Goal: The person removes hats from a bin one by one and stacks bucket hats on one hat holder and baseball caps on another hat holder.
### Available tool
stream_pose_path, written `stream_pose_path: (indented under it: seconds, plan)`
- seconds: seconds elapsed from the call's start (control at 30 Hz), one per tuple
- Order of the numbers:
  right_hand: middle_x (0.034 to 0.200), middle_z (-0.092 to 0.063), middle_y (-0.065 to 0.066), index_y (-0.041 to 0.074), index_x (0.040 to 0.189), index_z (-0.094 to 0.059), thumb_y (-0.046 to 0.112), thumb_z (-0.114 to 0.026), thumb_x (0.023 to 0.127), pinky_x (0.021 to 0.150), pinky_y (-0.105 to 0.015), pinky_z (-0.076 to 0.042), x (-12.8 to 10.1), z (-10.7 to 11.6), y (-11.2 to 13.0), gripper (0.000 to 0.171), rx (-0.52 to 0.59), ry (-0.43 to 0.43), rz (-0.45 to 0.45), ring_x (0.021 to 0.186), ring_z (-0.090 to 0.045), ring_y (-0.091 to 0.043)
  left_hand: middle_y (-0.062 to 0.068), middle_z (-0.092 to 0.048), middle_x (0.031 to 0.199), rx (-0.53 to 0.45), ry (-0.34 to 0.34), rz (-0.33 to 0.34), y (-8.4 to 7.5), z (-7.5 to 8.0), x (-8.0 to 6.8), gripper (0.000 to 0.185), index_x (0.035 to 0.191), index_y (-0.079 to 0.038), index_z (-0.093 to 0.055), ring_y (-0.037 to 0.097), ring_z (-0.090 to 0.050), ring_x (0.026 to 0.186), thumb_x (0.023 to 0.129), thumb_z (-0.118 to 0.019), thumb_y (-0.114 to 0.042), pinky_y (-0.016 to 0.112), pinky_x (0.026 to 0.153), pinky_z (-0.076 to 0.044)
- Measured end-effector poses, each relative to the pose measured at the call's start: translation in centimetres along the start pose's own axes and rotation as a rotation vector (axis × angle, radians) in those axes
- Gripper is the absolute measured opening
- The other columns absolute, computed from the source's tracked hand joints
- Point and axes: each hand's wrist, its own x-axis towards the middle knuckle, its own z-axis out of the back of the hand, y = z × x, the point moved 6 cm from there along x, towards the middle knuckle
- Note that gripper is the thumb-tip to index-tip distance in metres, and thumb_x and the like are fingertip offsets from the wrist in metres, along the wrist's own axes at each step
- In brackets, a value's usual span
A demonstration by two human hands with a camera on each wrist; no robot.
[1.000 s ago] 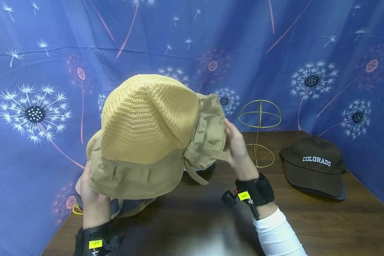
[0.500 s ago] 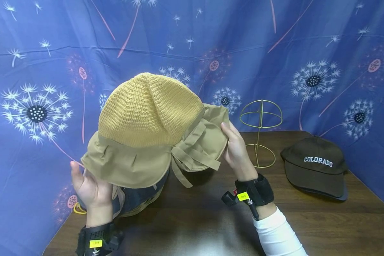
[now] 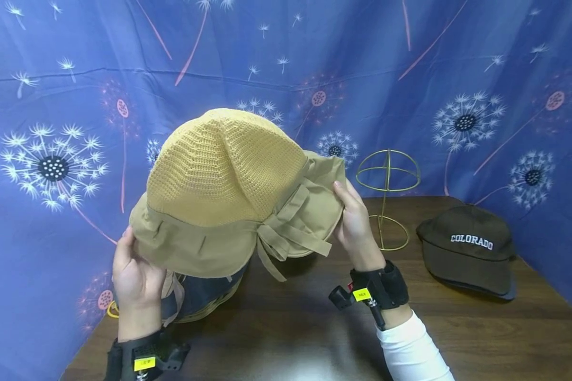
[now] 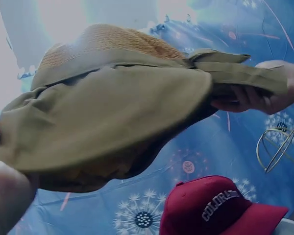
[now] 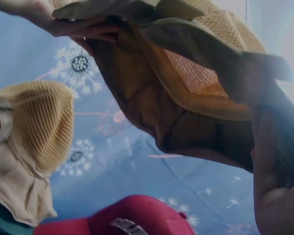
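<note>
A sun hat with a yellow knitted crown (image 3: 219, 169), a khaki cloth brim and a tied ribbon bow (image 3: 286, 227) is held up in front of me, crown upward. My left hand (image 3: 138, 275) grips the brim's left end, thumb in front and fingers behind it. On the other side, my right hand (image 3: 357, 227) pinches the brim near the bow, its thumb on the outer face. The right wrist view looks into the hat's hollow, dark underside (image 5: 181, 127). Beneath the hat, a dark blue hat (image 3: 209, 291) is partly covered.
A bare gold wire hat stand (image 3: 386, 201) stands behind my right hand. Farther right lies a dark brown COLORADO cap (image 3: 472, 248) on the wooden table (image 3: 286, 338). A red cap (image 4: 210, 208) and another knitted hat (image 5: 39, 122) show in the wrist views. A blue curtain hangs behind.
The hat has tilted and its brim has spread, showing more of the bow side. My left hand let its fingers spread from the brim, then took hold again; the right hand stayed on it.
</note>
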Motion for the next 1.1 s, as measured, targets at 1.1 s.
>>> stream_pose_path:
  seconds: [1.1]
  plan:
    - [0.148,-0.039,0.006,0.035,0.147,-0.033,0.017,-0.045,0.101,0.085,-0.015,-0.051,1.8,17.4,15.8,0.050,-0.149,-0.310,0.268,0.102,-0.061,-0.004,-0.003,-0.056,0.113,0.709,-0.239,0.393,22.2,1.3,9.7,0.045,0.148,-0.018,-0.032,0.005,-0.063,0.091,0.103,-0.038,-0.014,0.022,0.081,-0.054]
